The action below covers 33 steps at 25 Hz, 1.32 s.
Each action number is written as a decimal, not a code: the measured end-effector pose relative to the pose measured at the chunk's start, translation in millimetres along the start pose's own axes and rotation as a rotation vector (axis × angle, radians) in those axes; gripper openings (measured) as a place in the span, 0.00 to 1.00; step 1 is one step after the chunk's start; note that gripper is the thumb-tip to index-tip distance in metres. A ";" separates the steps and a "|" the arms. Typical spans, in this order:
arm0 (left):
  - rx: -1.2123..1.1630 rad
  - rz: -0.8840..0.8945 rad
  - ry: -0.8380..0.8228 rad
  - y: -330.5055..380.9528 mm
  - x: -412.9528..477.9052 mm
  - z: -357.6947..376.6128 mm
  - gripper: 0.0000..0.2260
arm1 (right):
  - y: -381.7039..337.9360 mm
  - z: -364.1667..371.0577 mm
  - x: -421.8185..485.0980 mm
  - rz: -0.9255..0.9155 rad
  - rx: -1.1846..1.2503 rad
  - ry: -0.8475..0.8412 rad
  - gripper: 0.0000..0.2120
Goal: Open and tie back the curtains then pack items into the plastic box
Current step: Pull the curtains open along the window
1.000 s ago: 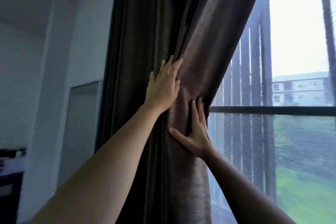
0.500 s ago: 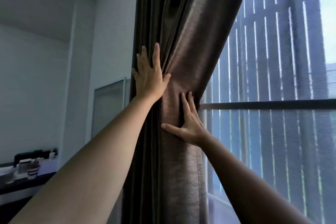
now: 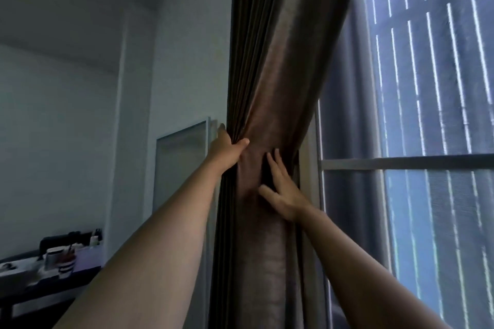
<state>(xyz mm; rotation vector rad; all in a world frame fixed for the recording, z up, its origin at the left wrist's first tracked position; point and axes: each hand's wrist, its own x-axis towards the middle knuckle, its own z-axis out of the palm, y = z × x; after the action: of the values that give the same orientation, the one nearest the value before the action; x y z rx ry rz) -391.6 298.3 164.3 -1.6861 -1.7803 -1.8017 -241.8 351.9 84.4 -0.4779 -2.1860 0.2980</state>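
curtain point(image 3: 280, 61), dark brown and gathered into one thick bundle, hangs just left of the window point(image 3: 427, 195), its upper part slanting across the window's top left corner. well left of the window and lower down sits a cluttered tabletop point(image 3: 26, 275). left of the window's horizontal bar, the left hand point(image 3: 227, 148) grips the bundle's far edge, fingers curled behind and thumb in front, the right hand point(image 3: 283, 195) lies flat with straight fingers on the front folds, nearer the window and holding nothing, and a striped cup point(image 3: 65, 266) stands on that tabletop.
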 end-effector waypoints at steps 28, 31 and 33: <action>0.119 0.389 -0.020 -51.1 -87.4 -7.3 0.37 | -65.5 -49.4 30.3 0.006 -0.501 0.287 0.27; 0.334 0.590 0.076 -42.1 -104.0 1.2 0.38 | -72.6 -62.4 8.0 0.030 -0.513 0.265 0.27; 0.402 0.646 0.066 -18.0 -117.5 2.6 0.38 | -83.3 -79.4 -12.1 0.044 -0.548 0.228 0.27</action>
<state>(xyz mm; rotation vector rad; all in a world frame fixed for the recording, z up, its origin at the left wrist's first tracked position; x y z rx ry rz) -357.8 236.8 68.4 -1.7248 -1.2433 -1.1261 -191.3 275.4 155.1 -0.8164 -2.0172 -0.3322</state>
